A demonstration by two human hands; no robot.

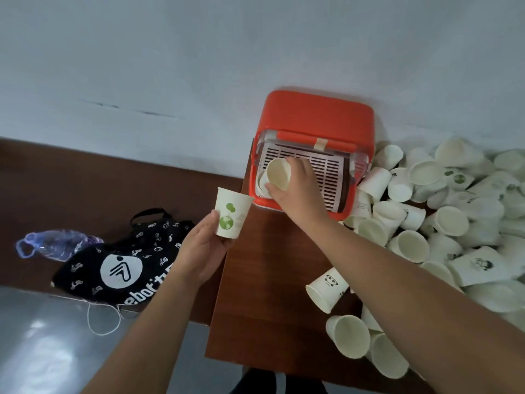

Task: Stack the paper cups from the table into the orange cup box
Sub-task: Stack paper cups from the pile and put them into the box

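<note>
— What lies beyond the grip of the right hand (pixel 295 183)?
— Pale wall (pixel 170 52) (faint dark scuffs). Below the grip, a brown wooden table (pixel 270 308); left of it, a darker ledge (pixel 85 180), then shiny grey floor (pixel 42 336).

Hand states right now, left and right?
Left hand: holds the green-print cup.
Right hand: grips a plain paper cup at the orange cup box.

cup box (pixel 315 118) at back of table (pixel 270 280), against wall (pixel 199 66). cup pile (pixel 443 211) right of box. right hand (pixel 298 186) holds tilted cup (pixel 279 173) inside box at its left side. left hand (pixel 201 251) holds upright cup (pixel 231 213) just left of box. bag (pixel 119 268) + bottle (pixel 54 244) on ledge (pixel 85 180) left of table.
</note>
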